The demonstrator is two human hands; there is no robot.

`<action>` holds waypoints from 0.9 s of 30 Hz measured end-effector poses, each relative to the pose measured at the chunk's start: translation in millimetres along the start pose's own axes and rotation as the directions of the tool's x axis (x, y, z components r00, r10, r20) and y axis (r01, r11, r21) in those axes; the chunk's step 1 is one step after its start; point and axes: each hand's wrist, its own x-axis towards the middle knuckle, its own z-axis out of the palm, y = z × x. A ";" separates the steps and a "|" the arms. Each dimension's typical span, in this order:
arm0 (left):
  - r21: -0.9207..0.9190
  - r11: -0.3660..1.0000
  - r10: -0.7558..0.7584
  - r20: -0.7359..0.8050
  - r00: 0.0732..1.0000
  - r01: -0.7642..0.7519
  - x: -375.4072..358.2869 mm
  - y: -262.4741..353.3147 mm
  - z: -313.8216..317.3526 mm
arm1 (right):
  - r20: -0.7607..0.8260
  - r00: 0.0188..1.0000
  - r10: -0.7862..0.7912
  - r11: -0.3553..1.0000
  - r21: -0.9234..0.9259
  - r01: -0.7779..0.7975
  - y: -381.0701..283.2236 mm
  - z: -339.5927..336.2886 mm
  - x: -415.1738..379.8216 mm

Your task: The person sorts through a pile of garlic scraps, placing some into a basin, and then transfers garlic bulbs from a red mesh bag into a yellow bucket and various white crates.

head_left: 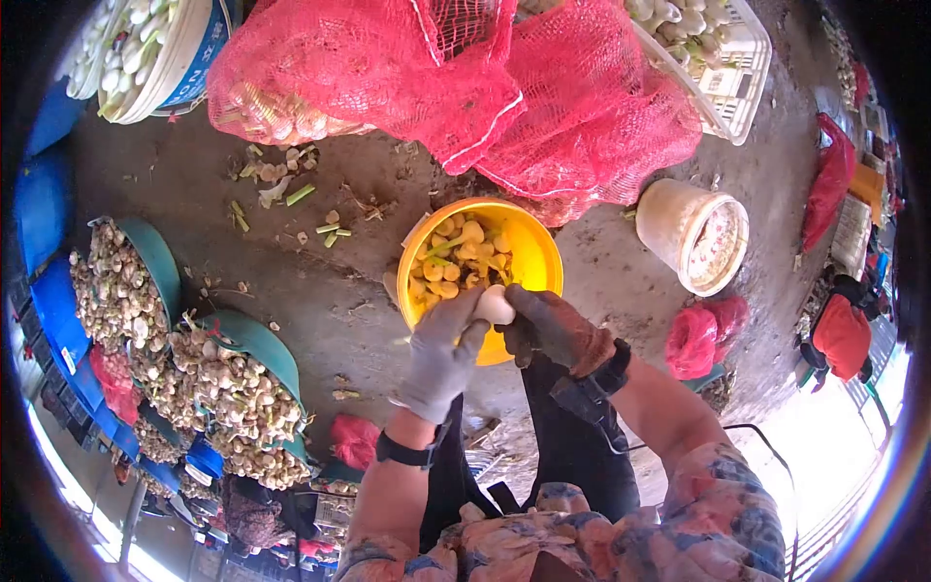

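Observation:
A pale garlic bulb (pixel 496 306) sits between my two gloved hands, over the near rim of a yellow bucket (pixel 536 254). My left hand (pixel 439 351), in a light grey glove, has its fingers closed on the bulb's left side. From the right, my right hand (pixel 561 330), in a darker, dirt-stained glove, pinches the bulb with its fingers. Inside the bucket lie several garlic bulbs (pixel 467 254), some with green stems.
Red mesh bags (pixel 427 78) of garlic stand beyond the bucket. To the right is a dirty white bucket (pixel 718 242); at left, teal tubs (pixel 257 354) spill garlic. Stem scraps (pixel 301 194) litter the floor. A white crate (pixel 742 78) holds more garlic. A person in red (pixel 842 335) is far right.

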 end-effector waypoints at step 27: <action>-0.865 0.390 -0.463 0.111 0.879 0.315 14.9 31.9 -39.8 | 0.167 0.920 -0.354 0.934 0.110 0.339 23.9 44.1 34.4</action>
